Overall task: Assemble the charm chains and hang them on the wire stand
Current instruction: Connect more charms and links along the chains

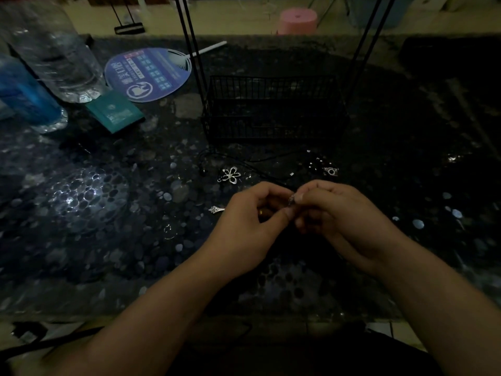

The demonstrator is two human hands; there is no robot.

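Two hands meet over the dark pebbled bench: my left hand and right hand both pinch one small silver charm between curled fingers, held just above the surface. At 12 o'clock from them stands the black wire stand. A flower charm lies at 11 o'clock, a camera-shaped charm at 1 o'clock, with a thin black cord between. A small silver piece lies at 9 o'clock.

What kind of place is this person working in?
Probably a home or small workshop table, dimly lit: a dark pebble-patterned table holds water bottles, a hand fan and loose charms, with a pink stool beyond.
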